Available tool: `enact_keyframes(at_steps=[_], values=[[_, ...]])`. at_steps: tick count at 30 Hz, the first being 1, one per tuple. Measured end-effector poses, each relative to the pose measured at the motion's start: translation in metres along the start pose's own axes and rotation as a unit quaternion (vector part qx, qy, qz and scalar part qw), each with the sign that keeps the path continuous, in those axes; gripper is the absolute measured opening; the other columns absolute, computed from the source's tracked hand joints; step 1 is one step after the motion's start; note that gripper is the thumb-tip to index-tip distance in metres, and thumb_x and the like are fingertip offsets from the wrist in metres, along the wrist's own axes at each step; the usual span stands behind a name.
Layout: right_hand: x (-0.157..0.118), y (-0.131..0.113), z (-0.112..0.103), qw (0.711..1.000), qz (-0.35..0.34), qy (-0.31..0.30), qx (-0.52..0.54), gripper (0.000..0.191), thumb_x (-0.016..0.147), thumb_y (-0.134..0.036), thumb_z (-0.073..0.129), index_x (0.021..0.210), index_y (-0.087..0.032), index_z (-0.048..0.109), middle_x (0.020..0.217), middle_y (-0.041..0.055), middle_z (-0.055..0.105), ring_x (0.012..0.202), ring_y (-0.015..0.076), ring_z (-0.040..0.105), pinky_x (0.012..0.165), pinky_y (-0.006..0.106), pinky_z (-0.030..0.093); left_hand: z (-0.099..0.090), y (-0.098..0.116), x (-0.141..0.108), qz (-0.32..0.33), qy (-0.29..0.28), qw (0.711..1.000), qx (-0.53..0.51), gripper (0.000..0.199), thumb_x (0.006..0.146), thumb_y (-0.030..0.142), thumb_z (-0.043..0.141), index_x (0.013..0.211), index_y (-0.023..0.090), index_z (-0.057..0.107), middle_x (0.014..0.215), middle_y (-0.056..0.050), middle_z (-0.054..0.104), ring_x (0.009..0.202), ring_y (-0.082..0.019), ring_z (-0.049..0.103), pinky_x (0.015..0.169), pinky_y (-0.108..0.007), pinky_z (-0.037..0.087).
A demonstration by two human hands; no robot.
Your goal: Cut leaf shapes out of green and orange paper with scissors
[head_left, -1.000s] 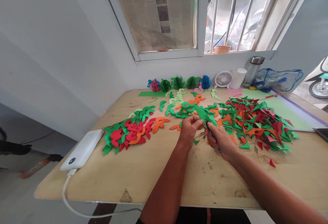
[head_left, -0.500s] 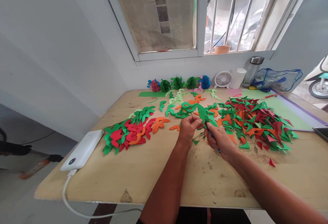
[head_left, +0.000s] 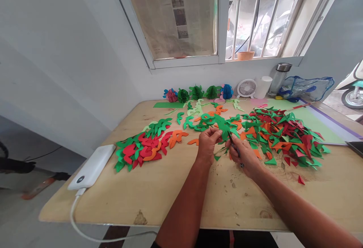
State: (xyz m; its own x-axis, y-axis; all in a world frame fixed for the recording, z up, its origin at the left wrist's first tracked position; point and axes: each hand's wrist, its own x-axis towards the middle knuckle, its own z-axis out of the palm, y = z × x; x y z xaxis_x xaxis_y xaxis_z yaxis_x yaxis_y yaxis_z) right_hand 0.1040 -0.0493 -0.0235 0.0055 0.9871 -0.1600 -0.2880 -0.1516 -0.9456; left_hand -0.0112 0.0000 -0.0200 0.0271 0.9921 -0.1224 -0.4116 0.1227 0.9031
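My left hand (head_left: 209,142) pinches a piece of green paper (head_left: 224,126) between thumb and fingers, above the middle of the wooden table (head_left: 176,195). In my right hand (head_left: 243,152) is a pair of scissors (head_left: 234,145), its dark blades pointing up at the green paper's edge. Behind the held paper lie curved green and orange cut-outs (head_left: 202,122). Close to the right hand spreads a heap of green, red and orange paper scraps (head_left: 279,134). Left of my hands, red, orange and green cut shapes (head_left: 147,145) lie overlapping.
A white power bank (head_left: 91,167) with a cable sits at the table's left edge. Along the wall stand folded-paper ornaments (head_left: 196,92), a small white fan (head_left: 246,88), a glass bottle (head_left: 279,78) and a clear blue-edged pouch (head_left: 307,87). A dark flat object (head_left: 356,149) lies far right.
The green paper has turned and shifted slightly in my left hand. The scissors' blades now show more plainly against its edge, with both hands almost where they were.
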Motion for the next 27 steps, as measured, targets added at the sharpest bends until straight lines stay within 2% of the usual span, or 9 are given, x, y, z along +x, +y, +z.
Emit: enact_keyframes(at_steps=[3, 9, 14, 19, 24, 27], values=[[0.002, -0.002, -0.001, 0.999, -0.02, 0.036, -0.006, 0.045, 0.07, -0.062, 0.069, 0.068, -0.019, 0.053, 0.044, -0.0101, 0.029, 0.036, 0.0046, 0.019, 0.034, 0.02, 0.013, 0.003, -0.001, -0.003, -0.014, -0.008, 1.0, -0.019, 0.025, 0.054, 0.031, 0.078, 0.062, 0.014, 0.061, 0.059, 0.001, 0.059, 0.054, -0.009, 0.054, 0.059, -0.025, 0.046], [0.003, -0.003, -0.002, 0.998, -0.027, 0.053, -0.003, 0.042, 0.062, -0.046, 0.08, 0.067, -0.022, 0.045, 0.045, -0.0116, 0.026, 0.037, 0.0045, 0.019, 0.035, 0.021, 0.013, 0.007, -0.002, -0.008, -0.043, -0.02, 0.997, -0.055, 0.028, 0.051, 0.031, 0.079, 0.063, 0.015, 0.06, 0.064, 0.001, 0.06, 0.059, -0.01, 0.055, 0.061, -0.025, 0.047], [0.002, -0.005, -0.004, 0.996, -0.021, 0.083, 0.022, 0.04, 0.062, -0.046, 0.08, 0.071, -0.022, 0.049, 0.046, -0.0125, 0.026, 0.037, 0.0042, 0.018, 0.035, 0.02, 0.015, 0.009, -0.004, -0.01, -0.043, -0.03, 0.998, -0.029, 0.025, 0.053, 0.029, 0.078, 0.059, 0.015, 0.058, 0.058, 0.003, 0.055, 0.056, -0.008, 0.052, 0.059, -0.024, 0.045], [0.007, -0.007, -0.012, 0.994, -0.04, 0.101, 0.03, 0.041, 0.061, -0.047, 0.08, 0.074, -0.022, 0.051, 0.044, -0.0127, 0.026, 0.036, 0.0047, 0.019, 0.033, 0.02, 0.014, 0.009, -0.004, -0.011, -0.05, -0.063, 0.997, 0.001, 0.025, 0.055, 0.03, 0.078, 0.062, 0.014, 0.061, 0.059, 0.0, 0.059, 0.055, -0.009, 0.053, 0.057, -0.024, 0.044], [0.012, -0.006, -0.018, 0.995, -0.047, 0.076, 0.035, 0.042, 0.059, -0.045, 0.082, 0.074, -0.021, 0.051, 0.044, -0.0128, 0.026, 0.036, 0.0037, 0.018, 0.033, 0.02, 0.014, 0.002, 0.001, -0.005, -0.043, -0.018, 0.997, -0.055, 0.032, 0.054, 0.034, 0.08, 0.073, 0.016, 0.06, 0.06, 0.003, 0.059, 0.055, -0.011, 0.057, 0.057, -0.026, 0.046], [0.014, -0.005, -0.02, 0.996, -0.042, 0.073, 0.038, 0.041, 0.06, -0.044, 0.082, 0.074, -0.021, 0.051, 0.045, -0.0128, 0.026, 0.037, 0.0037, 0.018, 0.033, 0.02, 0.013, -0.002, 0.004, -0.003, -0.04, -0.006, 0.997, -0.062, 0.033, 0.052, 0.03, 0.08, 0.072, 0.016, 0.058, 0.058, 0.004, 0.058, 0.053, -0.01, 0.057, 0.058, -0.025, 0.046]])
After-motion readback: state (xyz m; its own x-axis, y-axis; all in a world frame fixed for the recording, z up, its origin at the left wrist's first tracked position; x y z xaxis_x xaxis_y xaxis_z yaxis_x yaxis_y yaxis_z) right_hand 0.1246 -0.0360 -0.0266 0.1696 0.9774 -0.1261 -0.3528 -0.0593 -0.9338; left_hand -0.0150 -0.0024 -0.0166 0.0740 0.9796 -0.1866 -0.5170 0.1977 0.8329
